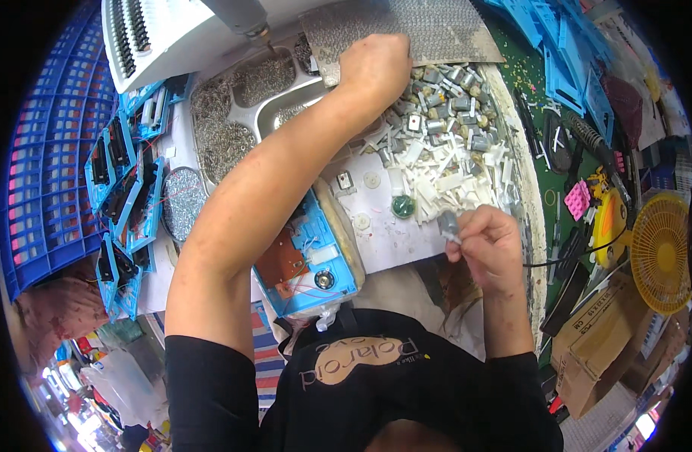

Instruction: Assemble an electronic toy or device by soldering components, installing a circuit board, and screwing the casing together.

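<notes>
My right hand [487,245] pinches a small grey motor [448,224] with a white end, between thumb and fingers, just in front of the white parts. Stretched across the bench, my left hand [377,66] is curled closed over the near part of a grey textured sheet [436,34]; its fingertips are hidden. A pile of small motors [451,102] lies beside and below that hand. Nearer me is a heap of white plastic parts [466,177]. Under my left forearm, an opened blue plastic casing [316,264] shows red wires, a brown board and a round silver piece.
A metal tray [267,120] of small metal pieces stands beyond my left forearm, with a tool tip above it. Blue casings [123,181] stack at left beside a dish of silvery bits [184,200]. At right are a yellow fan [661,252] and a cardboard box [598,343].
</notes>
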Demonstrator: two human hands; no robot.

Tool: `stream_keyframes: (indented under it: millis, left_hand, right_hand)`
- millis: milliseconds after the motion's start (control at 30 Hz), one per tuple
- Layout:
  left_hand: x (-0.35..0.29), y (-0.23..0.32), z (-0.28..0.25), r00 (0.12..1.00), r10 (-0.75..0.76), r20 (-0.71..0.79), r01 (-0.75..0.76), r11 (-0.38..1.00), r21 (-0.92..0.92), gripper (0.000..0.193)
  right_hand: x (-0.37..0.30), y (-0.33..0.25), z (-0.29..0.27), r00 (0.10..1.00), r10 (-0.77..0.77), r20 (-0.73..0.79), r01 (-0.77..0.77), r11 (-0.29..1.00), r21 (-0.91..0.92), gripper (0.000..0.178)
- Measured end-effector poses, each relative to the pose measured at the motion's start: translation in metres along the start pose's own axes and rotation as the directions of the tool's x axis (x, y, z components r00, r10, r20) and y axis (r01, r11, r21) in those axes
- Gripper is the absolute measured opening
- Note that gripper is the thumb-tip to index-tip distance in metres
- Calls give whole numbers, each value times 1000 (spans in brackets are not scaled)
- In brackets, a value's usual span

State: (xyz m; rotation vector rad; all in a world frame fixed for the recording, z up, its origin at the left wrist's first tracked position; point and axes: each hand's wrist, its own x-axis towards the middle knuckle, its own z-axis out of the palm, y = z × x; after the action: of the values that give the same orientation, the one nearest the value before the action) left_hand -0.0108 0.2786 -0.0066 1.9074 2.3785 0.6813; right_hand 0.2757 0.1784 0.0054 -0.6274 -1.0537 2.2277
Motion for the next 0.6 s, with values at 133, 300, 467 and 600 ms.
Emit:
stream_keyframes:
  millis: [133,300,467,600]
  left_hand:
    - [-1,3,-10,955,237,-181,-225,971,81,11]
    - [-70,19,-99,801,374,-467,-494,854,-162,7]
    - [-194,18,-166,977,-98,191,210,616,-759,15]
    - [-265,-1,-152,959,-172,225,278,414,-867,15]
  right_hand:
    - [11,-13,9,992,-101,-71,76,952,-297,22]
    - [34,-20,19,987,-2,160,149,373,-916,38]
    - [56,-7,14,933,22,359,358,53,-932,40]
    - [69,-9,23,914,135,382,397,-112,-911,36]
